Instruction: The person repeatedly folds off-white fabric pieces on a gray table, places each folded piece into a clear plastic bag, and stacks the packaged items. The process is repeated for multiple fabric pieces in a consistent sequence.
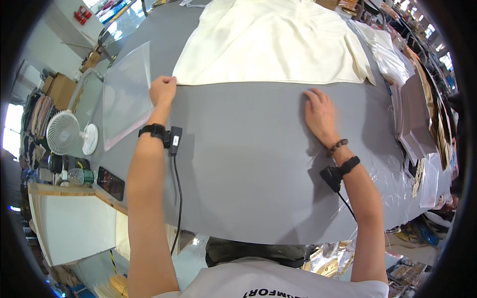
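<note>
A cream-coloured cloth garment [268, 44] lies spread over the far part of the grey table, its hemmed edge running straight across towards me. My left hand [163, 90] pinches the near left corner of that hem between thumb and fingers. Just below the hem, on the right, my right hand [319, 113] is over the grey tabletop [238, 156], fingers loosely bent and holding nothing. Beside my left hand lies a clear plastic bag [125, 93] with a pinkish edge strip. Each wrist carries a black strapped device with a cable.
On the left stand a white fan [64, 132], a plastic bottle [79, 176] and a smartphone [111, 183]. Stacked grey cardboard sheets [415, 115] and plastic-wrapped packages [387, 56] line the right edge. Thin clear plastic strips [389, 186] lie near my right forearm.
</note>
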A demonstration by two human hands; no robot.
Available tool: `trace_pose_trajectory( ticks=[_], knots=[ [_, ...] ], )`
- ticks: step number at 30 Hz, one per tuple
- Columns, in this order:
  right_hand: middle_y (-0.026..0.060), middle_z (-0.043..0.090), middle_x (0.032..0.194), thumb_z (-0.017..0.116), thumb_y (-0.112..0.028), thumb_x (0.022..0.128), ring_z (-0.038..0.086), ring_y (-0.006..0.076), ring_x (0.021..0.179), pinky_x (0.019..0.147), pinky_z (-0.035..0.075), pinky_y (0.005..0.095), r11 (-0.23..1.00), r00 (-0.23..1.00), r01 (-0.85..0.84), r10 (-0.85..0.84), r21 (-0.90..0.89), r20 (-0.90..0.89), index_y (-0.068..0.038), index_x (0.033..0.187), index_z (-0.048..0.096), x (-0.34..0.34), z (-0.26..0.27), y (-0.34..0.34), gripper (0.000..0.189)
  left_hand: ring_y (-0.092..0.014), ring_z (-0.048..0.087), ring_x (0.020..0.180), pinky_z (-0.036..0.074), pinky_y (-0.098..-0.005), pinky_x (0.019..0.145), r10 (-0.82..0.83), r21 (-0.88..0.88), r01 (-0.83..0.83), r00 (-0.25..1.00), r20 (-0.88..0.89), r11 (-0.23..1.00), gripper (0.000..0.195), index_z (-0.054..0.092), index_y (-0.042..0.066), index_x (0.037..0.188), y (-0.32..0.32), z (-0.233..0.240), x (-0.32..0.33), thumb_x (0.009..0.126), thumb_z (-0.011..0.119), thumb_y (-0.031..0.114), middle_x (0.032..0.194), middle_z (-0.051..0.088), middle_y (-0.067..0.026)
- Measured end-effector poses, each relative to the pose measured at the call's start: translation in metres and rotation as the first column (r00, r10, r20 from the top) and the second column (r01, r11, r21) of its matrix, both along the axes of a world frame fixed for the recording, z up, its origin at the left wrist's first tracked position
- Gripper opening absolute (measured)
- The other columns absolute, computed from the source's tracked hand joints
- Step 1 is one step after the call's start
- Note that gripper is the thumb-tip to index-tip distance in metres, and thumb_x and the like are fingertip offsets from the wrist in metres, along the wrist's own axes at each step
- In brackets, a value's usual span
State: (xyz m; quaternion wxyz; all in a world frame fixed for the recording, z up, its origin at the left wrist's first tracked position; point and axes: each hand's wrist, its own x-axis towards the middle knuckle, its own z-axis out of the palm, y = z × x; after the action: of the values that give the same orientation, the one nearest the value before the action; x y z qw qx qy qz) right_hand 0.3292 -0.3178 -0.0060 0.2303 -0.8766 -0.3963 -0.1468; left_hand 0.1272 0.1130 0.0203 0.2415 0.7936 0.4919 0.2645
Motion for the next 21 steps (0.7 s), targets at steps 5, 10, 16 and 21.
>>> trace_pose_trajectory(
  ticks=[5, 10, 16, 21],
  knots=[
    [0.0214, 0.056, 0.147, 0.072, -0.013, 0.093, 0.054, 0.0399, 0.135, 0.117, 0.044, 0.0511, 0.927, 0.946, -0.319, 0.325, 0.197, 0.003, -0.005, 0.132, 0.065, -0.042, 0.01, 0.083, 0.041, -0.017, 0.074, 0.089, 0.06, -0.0284, 0.072, 0.049, -0.371, 0.168, 0.86, 0.508, 0.913, 0.03, 0.07, -0.002, 0.119, -0.013, 0.03, -0.016, 0.102, 0.073, 0.022, 0.103, 0.074, -0.0094],
    [0.0186, 0.06, 0.14, 0.071, -0.013, 0.092, 0.057, 0.0363, 0.132, 0.115, 0.045, 0.0498, 0.957, 0.963, -0.196, 0.146, 0.215, 0.229, -0.005, 0.125, 0.066, -0.026, 0.01, 0.148, 0.034, -0.021, 0.073, 0.098, 0.061, -0.0334, 0.086, 0.159, -0.443, 0.35, 0.609, 0.777, 0.825, 0.034, 0.063, -0.007, 0.123, 0.011, 0.054, -0.083, 0.104, 0.071, 0.02, 0.104, 0.072, -0.0134],
    [0.011, 0.072, 0.129, 0.062, 0.002, 0.087, 0.065, 0.0309, 0.122, 0.103, 0.048, 0.0478, 0.973, 0.963, 0.229, -0.226, 0.0, 0.144, -0.01, 0.126, 0.07, 0.092, 0.012, 0.049, 0.042, -0.014, 0.07, 0.092, 0.06, -0.028, 0.084, 0.263, -0.47, 0.137, 0.678, 0.686, 0.872, 0.025, 0.067, -0.001, 0.116, 0.102, 0.03, -0.201, 0.104, 0.07, 0.021, 0.099, 0.07, -0.0053],
    [0.0103, 0.076, 0.119, 0.06, 0.002, 0.087, 0.068, 0.0322, 0.111, 0.095, 0.05, 0.0445, 0.953, 0.939, 0.291, -0.301, 0.08, 0.169, -0.015, 0.125, 0.074, 0.117, 0.03, -0.087, 0.043, -0.016, 0.071, 0.093, 0.059, -0.0294, 0.085, 0.364, -0.468, -0.13, 0.813, 0.454, 0.874, 0.022, 0.068, 0.0, 0.116, 0.186, -0.016, -0.274, 0.105, 0.068, 0.019, 0.102, 0.072, -0.0081]
  ],
)
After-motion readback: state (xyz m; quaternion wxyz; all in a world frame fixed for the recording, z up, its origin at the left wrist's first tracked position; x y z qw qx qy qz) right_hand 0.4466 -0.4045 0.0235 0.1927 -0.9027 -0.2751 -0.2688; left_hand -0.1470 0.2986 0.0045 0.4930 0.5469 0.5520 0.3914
